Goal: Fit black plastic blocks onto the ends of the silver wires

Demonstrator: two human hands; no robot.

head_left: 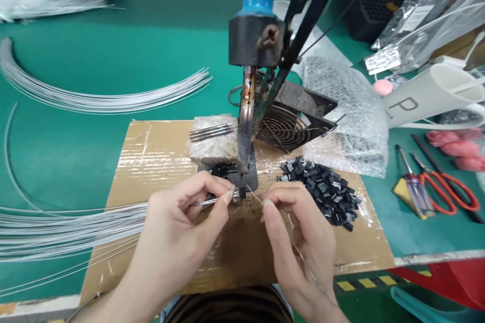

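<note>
My left hand (189, 217) pinches a thin silver wire (206, 202) with a small black part (241, 193) at its tip, just below the tip of a mounted soldering iron (245, 133). The fingers of my right hand (295, 227) are closed on a fine strand of solder wire (254, 195) that points at the same spot. Both hands hover over a brown cardboard sheet (151, 161) covered in tape. To the right of the iron lies a pile of small black parts (322, 189).
Bundles of silver wires lie at left (56, 227) and curve across the green table (94, 96). A small fan (288, 123), bubble wrap (348, 111), orange scissors (447, 189), a screwdriver (411, 181) and a white tube (428, 93) sit to the right.
</note>
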